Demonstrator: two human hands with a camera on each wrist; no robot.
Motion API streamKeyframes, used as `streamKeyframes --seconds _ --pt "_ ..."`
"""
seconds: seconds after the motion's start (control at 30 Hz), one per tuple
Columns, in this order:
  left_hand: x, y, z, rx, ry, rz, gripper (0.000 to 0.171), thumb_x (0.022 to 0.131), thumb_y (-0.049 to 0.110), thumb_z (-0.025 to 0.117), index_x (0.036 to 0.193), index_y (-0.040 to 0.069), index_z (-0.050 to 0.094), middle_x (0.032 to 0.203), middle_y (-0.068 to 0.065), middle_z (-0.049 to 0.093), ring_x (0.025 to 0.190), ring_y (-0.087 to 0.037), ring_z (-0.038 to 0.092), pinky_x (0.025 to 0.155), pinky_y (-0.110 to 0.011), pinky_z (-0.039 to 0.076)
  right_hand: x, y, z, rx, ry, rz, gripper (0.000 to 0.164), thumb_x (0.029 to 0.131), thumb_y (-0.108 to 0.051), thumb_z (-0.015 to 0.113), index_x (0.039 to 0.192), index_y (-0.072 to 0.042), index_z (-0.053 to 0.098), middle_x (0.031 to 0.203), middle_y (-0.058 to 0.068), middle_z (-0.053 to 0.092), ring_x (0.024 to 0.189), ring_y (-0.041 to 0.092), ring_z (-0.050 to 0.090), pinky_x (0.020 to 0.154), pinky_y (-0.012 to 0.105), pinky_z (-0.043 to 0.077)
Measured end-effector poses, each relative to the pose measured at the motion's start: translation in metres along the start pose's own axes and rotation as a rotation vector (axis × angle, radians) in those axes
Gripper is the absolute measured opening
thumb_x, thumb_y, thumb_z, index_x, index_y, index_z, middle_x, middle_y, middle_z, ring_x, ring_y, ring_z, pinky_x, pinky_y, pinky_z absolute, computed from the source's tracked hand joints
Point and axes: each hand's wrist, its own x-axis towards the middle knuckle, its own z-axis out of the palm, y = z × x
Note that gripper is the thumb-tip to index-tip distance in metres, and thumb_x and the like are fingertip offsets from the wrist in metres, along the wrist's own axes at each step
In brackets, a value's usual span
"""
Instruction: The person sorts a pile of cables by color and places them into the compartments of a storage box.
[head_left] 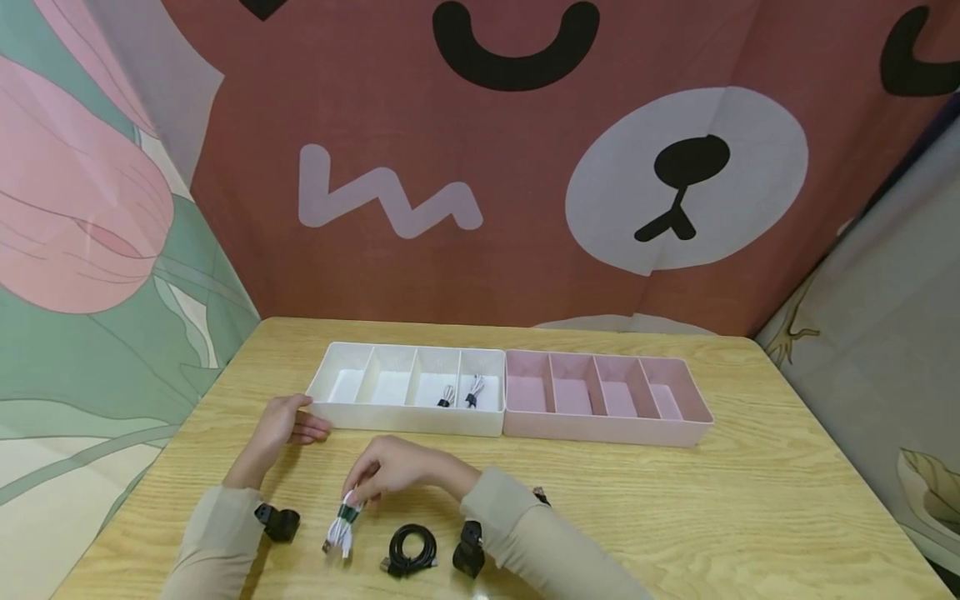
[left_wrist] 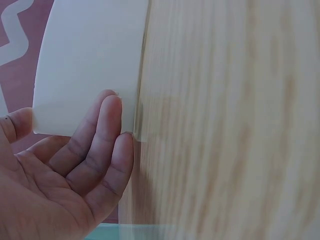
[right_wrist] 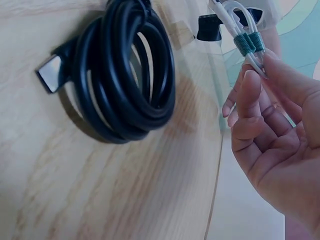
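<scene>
My right hand (head_left: 393,467) pinches a bundled white USB cable (head_left: 342,533) between thumb and fingertips. A green tie (right_wrist: 244,45) wraps the bundle, and its connectors hang downward above the table. At the front left corner of the white divided box (head_left: 408,419), my left hand (head_left: 279,427) touches the wall with extended, slightly bent fingers, its thumb at the rim. Two small cable bundles lie in the box: one with a black tie (head_left: 446,397) in the third compartment, another (head_left: 475,392) in the rightmost.
A pink divided box (head_left: 607,427) adjoins the white one on the right. Near the front lie a coiled black cable (head_left: 431,546), a black plug adapter (head_left: 282,525) by the left sleeve, and another adapter (head_left: 468,554) by the right sleeve. A small connector (head_left: 541,495) shows behind the right forearm.
</scene>
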Motion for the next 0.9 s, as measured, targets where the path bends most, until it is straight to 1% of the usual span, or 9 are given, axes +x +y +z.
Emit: streamKeyframes --seconds 0.17,0.4,0.6,0.8,0.9 --pt "0.0 -0.001 0.0 0.005 -0.004 0.001 0.046 0.096 0.019 0.026 0.107 -0.021 0.047 0.071 -0.011 0.068 0.063 -0.018 0.066 0.061 -0.032 0.053 -0.001 -0.002 -0.004 -0.023 0.037 -0.002 0.012 0.082 -0.006 0.065 0.09 0.002 0.07 0.064 0.0 0.065 0.056 0.02 0.061 0.054 0.028 0.051" --pt "0.0 0.0 0.0 0.004 0.0 -0.003 0.046 0.096 0.018 0.026 0.106 -0.021 0.048 0.071 -0.01 0.068 0.063 -0.017 0.066 0.061 -0.032 0.053 -0.002 -0.005 -0.007 0.003 0.059 -0.015 0.013 0.083 -0.007 0.064 0.089 0.002 0.07 0.067 0.006 0.066 0.057 0.021 0.061 0.056 0.031 0.052" --pt "0.001 -0.001 0.0 -0.019 -0.012 -0.01 0.046 0.097 0.017 0.025 0.107 -0.022 0.047 0.071 -0.013 0.068 0.062 -0.018 0.066 0.06 -0.033 0.053 -0.004 -0.004 -0.01 0.033 0.086 -0.024 0.012 0.083 -0.006 0.063 0.089 0.003 0.069 0.067 0.003 0.066 0.056 0.02 0.061 0.057 0.034 0.052" --pt "0.002 -0.001 0.0 -0.021 -0.012 -0.012 0.045 0.097 0.016 0.025 0.107 -0.022 0.046 0.071 -0.014 0.068 0.062 -0.019 0.066 0.06 -0.034 0.053 -0.006 -0.004 -0.013 0.06 0.15 -0.044 0.01 0.082 -0.004 0.064 0.087 0.003 0.07 0.068 0.006 0.066 0.056 0.025 0.061 0.057 0.039 0.052" --pt "0.0 0.0 0.0 -0.019 -0.013 -0.01 0.045 0.096 0.016 0.025 0.106 -0.022 0.046 0.07 -0.013 0.068 0.061 -0.018 0.066 0.06 -0.033 0.053 -0.006 -0.005 -0.016 0.073 0.177 -0.053 0.01 0.082 -0.003 0.064 0.088 0.003 0.07 0.068 0.007 0.066 0.058 0.029 0.061 0.057 0.041 0.051"
